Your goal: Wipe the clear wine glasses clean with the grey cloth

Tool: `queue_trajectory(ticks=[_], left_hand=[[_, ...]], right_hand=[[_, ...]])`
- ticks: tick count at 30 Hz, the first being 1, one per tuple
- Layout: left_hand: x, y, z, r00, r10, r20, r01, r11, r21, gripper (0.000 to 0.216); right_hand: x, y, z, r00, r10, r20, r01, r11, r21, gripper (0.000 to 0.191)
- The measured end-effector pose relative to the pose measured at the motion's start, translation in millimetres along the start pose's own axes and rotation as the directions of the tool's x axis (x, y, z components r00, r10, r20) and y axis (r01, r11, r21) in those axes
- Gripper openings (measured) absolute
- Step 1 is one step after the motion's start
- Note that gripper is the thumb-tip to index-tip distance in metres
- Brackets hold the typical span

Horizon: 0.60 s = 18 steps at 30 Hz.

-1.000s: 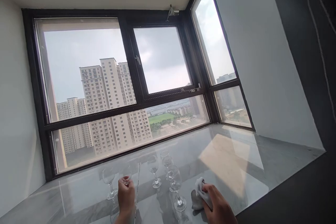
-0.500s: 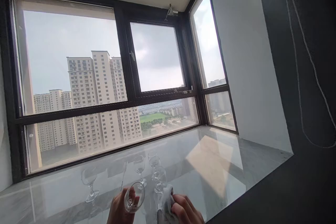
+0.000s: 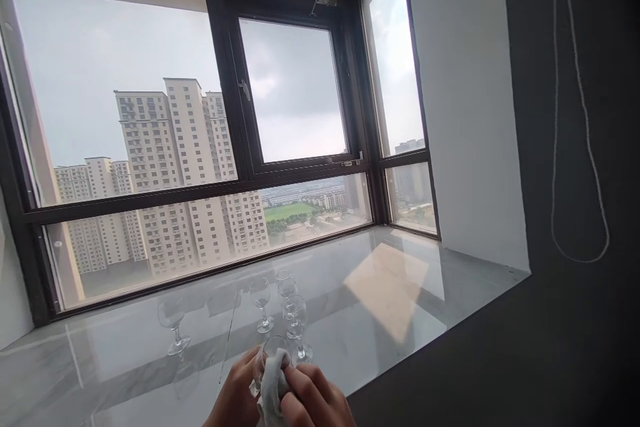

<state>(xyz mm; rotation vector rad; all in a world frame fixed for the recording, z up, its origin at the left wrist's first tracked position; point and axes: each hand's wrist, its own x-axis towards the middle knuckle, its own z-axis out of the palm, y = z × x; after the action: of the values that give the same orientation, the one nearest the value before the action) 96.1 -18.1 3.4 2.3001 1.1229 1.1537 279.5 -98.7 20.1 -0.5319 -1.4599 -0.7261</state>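
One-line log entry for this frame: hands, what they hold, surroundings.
left hand: holds wine glass | right hand: presses white cloth against its bowl | marble sill: four other glasses standing upright

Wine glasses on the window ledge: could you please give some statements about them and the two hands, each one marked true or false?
1. The left hand holds a wine glass. True.
2. The right hand presses a white cloth against that glass. True.
3. Several other glasses stand upright on the ledge. True.
4. The cloth lies spread flat on the ledge. False: it is bunched in the right hand.
5. The standing glasses are full of red wine. False: they look clear and empty.
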Motion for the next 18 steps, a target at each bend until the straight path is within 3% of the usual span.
queue_trajectory(ticks=[3, 7, 12, 15, 18], left_hand=[[8, -9, -2, 0.993, -0.018, -0.114, 0.027, 0.997, 0.077, 0.044], [16, -21, 1, 0.978, -0.093, -0.188, 0.112, 0.989, 0.093, 0.056], [20, -23, -1, 0.976, -0.134, -0.174, 0.154, 0.983, 0.105, 0.058], [23, -25, -2, 0.976, -0.144, -0.164, 0.164, 0.979, 0.117, 0.055], [25, -29, -1, 0.971, -0.172, -0.168, 0.194, 0.973, 0.126, 0.05]], right_hand=[[17, 16, -28, 0.984, 0.126, 0.122, -0.136, 0.987, 0.081, 0.015], [12, 46, -50, 0.934, 0.345, 0.089, -0.346, 0.938, -0.009, 0.017], [-32, 89, -47, 0.846, 0.531, 0.053, -0.514, 0.837, -0.189, 0.006], [-57, 100, -42, 0.78, 0.614, 0.12, -0.57, 0.777, -0.267, 0.016], [-70, 98, -38, 0.748, 0.621, 0.233, -0.551, 0.777, -0.303, 0.02]])
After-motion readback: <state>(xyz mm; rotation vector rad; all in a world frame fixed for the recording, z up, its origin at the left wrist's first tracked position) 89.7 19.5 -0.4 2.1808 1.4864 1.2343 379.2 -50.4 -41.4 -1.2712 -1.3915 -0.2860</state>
